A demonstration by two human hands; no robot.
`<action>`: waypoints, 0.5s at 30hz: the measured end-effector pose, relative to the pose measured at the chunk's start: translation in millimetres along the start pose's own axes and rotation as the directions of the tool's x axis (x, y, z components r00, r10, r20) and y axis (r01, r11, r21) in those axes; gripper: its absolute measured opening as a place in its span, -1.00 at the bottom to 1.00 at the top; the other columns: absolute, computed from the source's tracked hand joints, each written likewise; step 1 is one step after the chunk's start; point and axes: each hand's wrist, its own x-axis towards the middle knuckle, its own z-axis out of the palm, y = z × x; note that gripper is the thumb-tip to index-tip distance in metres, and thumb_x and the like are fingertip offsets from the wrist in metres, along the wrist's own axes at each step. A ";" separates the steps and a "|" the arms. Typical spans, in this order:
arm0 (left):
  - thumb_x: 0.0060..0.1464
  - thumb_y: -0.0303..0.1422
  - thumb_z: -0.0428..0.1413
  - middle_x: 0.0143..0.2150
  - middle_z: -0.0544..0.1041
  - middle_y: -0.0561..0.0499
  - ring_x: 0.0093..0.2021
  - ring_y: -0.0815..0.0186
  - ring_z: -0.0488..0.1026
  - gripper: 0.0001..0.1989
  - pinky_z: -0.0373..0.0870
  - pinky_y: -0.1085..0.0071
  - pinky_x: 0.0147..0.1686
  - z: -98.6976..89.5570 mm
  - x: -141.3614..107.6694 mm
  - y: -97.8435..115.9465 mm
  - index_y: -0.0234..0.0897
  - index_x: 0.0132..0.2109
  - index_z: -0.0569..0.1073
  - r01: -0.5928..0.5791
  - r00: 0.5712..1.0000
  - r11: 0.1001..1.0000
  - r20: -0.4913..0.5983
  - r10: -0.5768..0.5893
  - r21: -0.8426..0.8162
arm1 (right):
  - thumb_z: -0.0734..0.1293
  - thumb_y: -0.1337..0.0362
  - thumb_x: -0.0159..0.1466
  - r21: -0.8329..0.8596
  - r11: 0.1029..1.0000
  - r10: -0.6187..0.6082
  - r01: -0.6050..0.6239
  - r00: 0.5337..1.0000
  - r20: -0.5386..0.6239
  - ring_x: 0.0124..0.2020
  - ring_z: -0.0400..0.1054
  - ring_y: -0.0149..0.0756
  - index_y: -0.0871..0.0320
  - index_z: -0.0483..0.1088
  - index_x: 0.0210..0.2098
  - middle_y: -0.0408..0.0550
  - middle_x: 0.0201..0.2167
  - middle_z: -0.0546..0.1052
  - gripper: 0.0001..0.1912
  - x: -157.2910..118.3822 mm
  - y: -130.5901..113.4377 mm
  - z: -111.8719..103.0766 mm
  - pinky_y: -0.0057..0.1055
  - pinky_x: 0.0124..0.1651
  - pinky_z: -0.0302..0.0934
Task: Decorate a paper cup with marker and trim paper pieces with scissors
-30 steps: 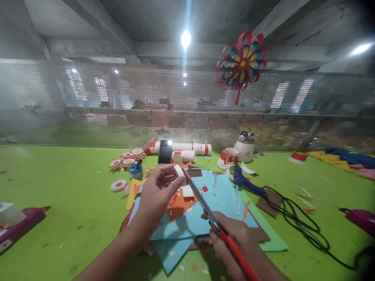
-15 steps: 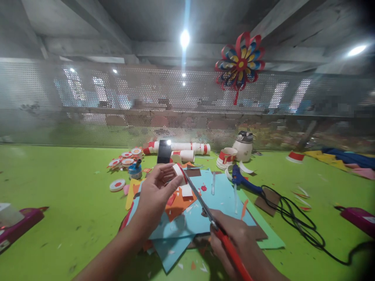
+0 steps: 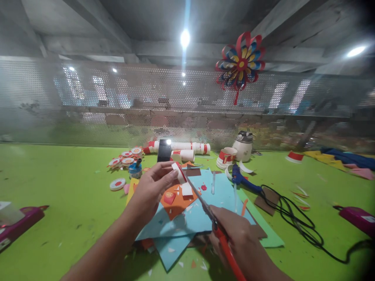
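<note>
Between the thumb and fingers of my left hand [image 3: 152,191] is a small white and red paper piece [image 3: 179,172]. My right hand [image 3: 234,230] grips red-handled scissors [image 3: 202,201], their blades pointing up and left with the tips at the paper's right edge. Whether the blades touch the paper I cannot tell. Below both hands lie light blue sheets [image 3: 202,220] strewn with white scraps, and an orange sheet [image 3: 172,210]. On these rest a white paper square [image 3: 186,189] and a small red piece [image 3: 169,198].
A blue glue gun [image 3: 246,181] with a coiled black cord [image 3: 295,222] lies to the right. White and red tubes [image 3: 181,147], a jug [image 3: 243,147] and a cut cup [image 3: 227,156] stand behind. Round white-red discs [image 3: 127,160] and a blue jar [image 3: 135,170] are at left.
My left hand has shifted slightly left and turned the paper piece, uncovering more of the orange sheet and the red piece. The scissors stay close to the paper's edge.
</note>
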 end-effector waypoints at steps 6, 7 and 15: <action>-0.05 -0.39 0.33 -0.20 0.55 -0.12 -0.26 0.22 0.55 -0.69 0.56 0.22 -0.24 -0.4 2.5 1.4 -0.37 -0.14 0.48 0.065 0.996 0.997 0.063 -0.062 -0.050 | 0.16 0.49 0.13 -0.116 0.992 -0.040 0.039 0.999 -0.006 -0.45 0.38 -0.12 0.27 0.42 -0.09 0.04 -0.45 0.48 -0.62 -2.2 4.2 -1.6 -0.23 -0.44 0.28; -0.05 -0.40 0.33 -0.21 0.55 -0.12 -0.27 0.22 0.55 -0.68 0.57 0.22 -0.24 -0.2 2.6 1.3 -0.37 -0.14 0.48 0.061 0.997 0.997 0.052 -0.058 -0.054 | 0.17 0.49 0.13 -0.122 0.992 -0.030 0.031 0.999 0.009 -0.43 0.39 -0.11 0.28 0.42 -0.06 0.06 -0.43 0.48 -0.60 -2.5 4.5 -1.8 -0.22 -0.42 0.29; -0.03 -0.43 0.32 -0.22 0.56 -0.13 -0.26 0.27 0.55 -0.67 0.55 0.31 -0.19 -0.9 3.6 -3.9 -0.38 -0.10 0.46 0.029 0.999 0.998 0.044 -0.027 -0.051 | 0.18 0.47 0.17 -0.075 0.996 0.063 -0.054 0.990 0.126 -0.31 0.40 -0.06 0.34 0.37 0.07 0.15 -0.33 0.50 -0.54 -4.9 4.4 -5.8 -0.13 -0.30 0.33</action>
